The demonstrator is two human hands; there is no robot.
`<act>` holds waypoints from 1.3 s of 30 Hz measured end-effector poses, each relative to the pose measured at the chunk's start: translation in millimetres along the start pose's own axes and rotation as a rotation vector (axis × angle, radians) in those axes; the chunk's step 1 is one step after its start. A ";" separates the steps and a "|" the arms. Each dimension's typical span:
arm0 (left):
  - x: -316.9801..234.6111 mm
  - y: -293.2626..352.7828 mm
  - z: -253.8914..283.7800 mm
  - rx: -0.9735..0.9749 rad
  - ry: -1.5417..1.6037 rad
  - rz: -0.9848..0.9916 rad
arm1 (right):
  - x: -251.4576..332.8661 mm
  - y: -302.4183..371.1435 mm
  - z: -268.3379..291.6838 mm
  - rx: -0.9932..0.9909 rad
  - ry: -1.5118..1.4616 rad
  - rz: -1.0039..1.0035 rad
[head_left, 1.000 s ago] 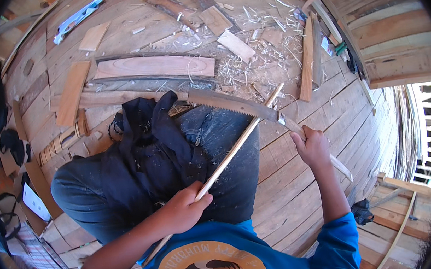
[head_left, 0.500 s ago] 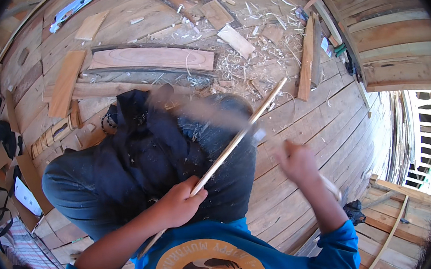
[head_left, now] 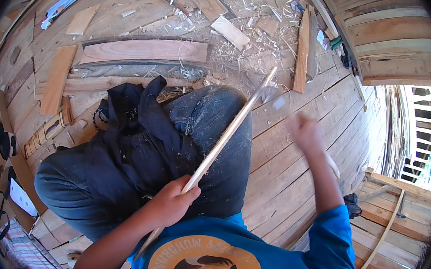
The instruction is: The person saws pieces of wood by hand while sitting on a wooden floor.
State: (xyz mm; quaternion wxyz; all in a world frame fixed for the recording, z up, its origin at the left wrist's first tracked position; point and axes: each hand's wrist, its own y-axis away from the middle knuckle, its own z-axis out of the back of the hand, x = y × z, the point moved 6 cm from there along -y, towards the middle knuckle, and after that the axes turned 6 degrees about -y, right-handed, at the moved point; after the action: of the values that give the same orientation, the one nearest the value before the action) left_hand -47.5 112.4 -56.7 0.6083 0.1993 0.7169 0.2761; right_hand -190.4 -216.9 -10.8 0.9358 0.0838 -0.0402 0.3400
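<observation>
A long, thin wooden stick [head_left: 221, 143] slants across my lap, its far end past my right knee and its near end by my left forearm. Around its lower part my left hand [head_left: 172, 202] is closed. To the right of the stick, apart from it, my right hand [head_left: 305, 133] is a blurred fist. It seems to grip a long-handled knife [head_left: 334, 168]; the pale handle shows beside my forearm, while the blade is smeared by motion near the stick's far end. A dark cloth [head_left: 139, 137] covers part of my lap.
Curly wood shavings [head_left: 264, 50] litter the plank floor in front of me. A long board [head_left: 144, 54], a brown plank [head_left: 59, 80] and another plank [head_left: 302, 52] lie around. Wooden slat panelling [head_left: 394, 31] stands at the right. A cardboard box [head_left: 24, 178] is at the left.
My right hand has moved forward and slightly right. The blurred blade that crossed the stick over my lap is no longer there. My left hand keeps its hold; the view has shifted slightly.
</observation>
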 end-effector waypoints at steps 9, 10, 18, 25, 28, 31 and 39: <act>-9.0 3.5 5.6 0.178 0.279 0.160 | -58.5 -5.5 10.4 -0.016 -0.078 -0.360; -6.2 4.7 6.5 0.201 0.350 0.193 | -59.4 -1.2 0.1 -0.029 -0.177 -0.376; -67.2 11.1 98.2 -0.246 0.171 -0.196 | 59.4 39.9 -31.6 0.115 -0.947 -0.287; -125.1 3.8 137.7 -0.451 -0.077 -0.356 | 116.1 44.8 -66.5 0.105 -1.209 -0.147; -127.4 -4.4 143.7 -0.419 -0.150 -0.379 | 101.6 44.3 -76.3 0.174 -1.296 -0.343; -108.2 -16.6 145.8 -0.342 -0.127 -0.409 | 107.8 38.2 -71.3 0.158 -1.274 -0.323; -81.3 -24.8 125.3 -0.129 -0.067 -0.295 | 105.4 41.4 -79.2 -0.028 -1.120 -0.201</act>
State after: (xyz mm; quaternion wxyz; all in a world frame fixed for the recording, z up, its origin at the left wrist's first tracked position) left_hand 91.4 62.0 -24.1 0.6775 0.0616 0.6984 0.2224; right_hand -134.9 -104.7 -69.3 0.8005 0.2421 -0.5267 0.1523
